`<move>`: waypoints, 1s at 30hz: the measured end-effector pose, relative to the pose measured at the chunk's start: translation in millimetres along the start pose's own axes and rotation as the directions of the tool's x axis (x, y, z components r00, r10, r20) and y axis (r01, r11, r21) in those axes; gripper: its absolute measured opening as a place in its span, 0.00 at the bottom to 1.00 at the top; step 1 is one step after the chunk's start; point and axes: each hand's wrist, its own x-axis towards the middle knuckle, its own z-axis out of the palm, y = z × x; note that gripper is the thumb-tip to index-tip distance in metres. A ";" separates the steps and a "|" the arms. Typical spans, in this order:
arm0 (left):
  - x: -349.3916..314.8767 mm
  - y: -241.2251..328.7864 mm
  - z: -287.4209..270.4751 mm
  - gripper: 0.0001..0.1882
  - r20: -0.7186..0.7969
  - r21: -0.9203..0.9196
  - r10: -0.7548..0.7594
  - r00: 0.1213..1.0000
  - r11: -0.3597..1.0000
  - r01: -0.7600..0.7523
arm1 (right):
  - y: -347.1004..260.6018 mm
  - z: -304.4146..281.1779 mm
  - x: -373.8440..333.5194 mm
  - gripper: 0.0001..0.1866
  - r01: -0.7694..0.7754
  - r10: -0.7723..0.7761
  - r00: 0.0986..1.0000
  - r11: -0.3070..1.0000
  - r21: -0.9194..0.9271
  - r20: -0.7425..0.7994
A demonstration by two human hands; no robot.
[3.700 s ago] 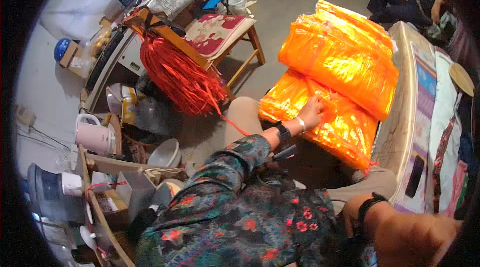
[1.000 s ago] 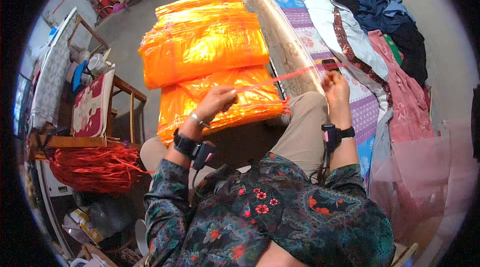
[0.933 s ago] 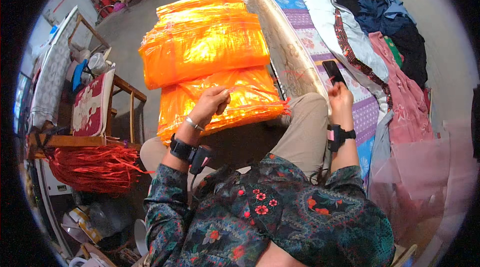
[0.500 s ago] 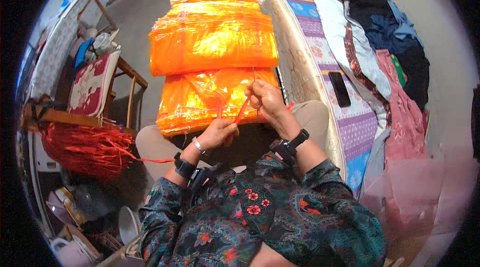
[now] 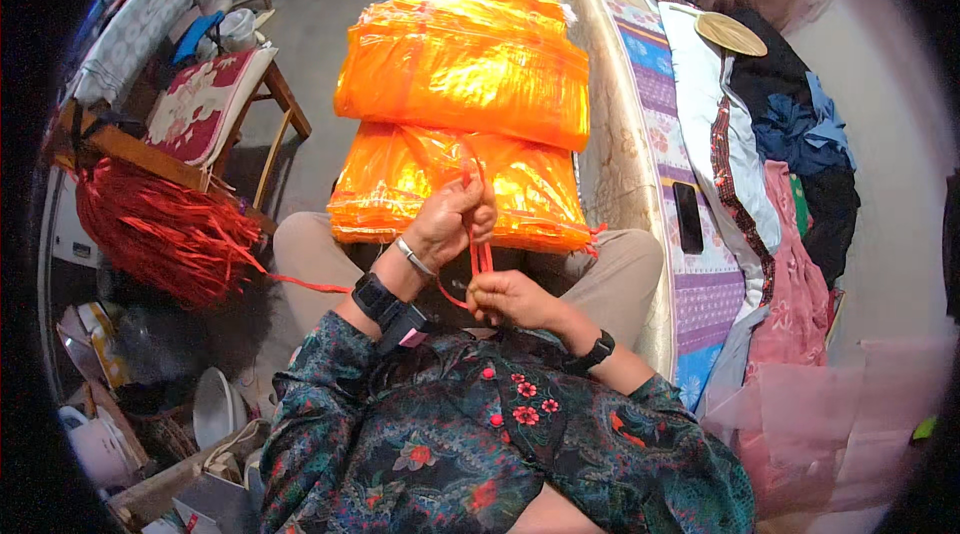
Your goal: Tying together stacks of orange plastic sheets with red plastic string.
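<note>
A thick stack of shiny orange plastic bags [image 5: 465,79] lies before me, a folded upper pile on a wider lower pile [image 5: 385,174]. In front of it, my left hand [image 5: 450,219] is closed around a red plastic strip [image 5: 482,256], with a loop of it rising above the fingers. Nearer my body and to the right, my right hand [image 5: 515,300] pinches the lower part of the same strip. The strip hangs taut between the hands, and a slack bend curves at its left. Red tufts [image 5: 597,231] stick out at the lower pile's right corner.
A bundle of red strips [image 5: 165,224] hangs from a wooden chair [image 5: 225,104] at left; one strand runs toward my lap. On the bed [image 5: 625,184] at right lie a phone [image 5: 687,218], a woven fan [image 5: 731,34] and clothes. A white basin [image 5: 218,409] stands lower left.
My left hand has risen toward the bags, while my right hand has come down and nearer my body. The strip now stretches up and down between them. The whole view has shifted slightly.
</note>
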 end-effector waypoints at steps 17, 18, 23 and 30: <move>-16.9 -42.3 -2.6 0.11 -0.131 0.573 0.116 0.985 0.820 -0.020 | -48.1 -42.6 25.6 0.05 0.340 -0.446 0.450 0.887 -0.313 -0.774; -18.6 -41.4 -2.7 0.12 -0.128 0.549 0.066 0.990 0.836 0.015 | -49.5 -41.4 23.7 0.05 0.391 -0.391 0.495 0.898 -0.203 -0.776; -26.3 -37.1 5.5 0.11 -0.100 0.327 -0.017 0.995 0.944 0.049 | -61.9 -27.0 7.8 0.06 0.435 -0.226 0.737 0.880 0.191 -0.636; -29.2 -32.8 18.5 0.12 -0.134 0.358 -0.069 0.989 0.927 0.113 | -49.4 -25.7 14.7 0.06 0.335 -0.123 0.743 0.919 0.208 -0.658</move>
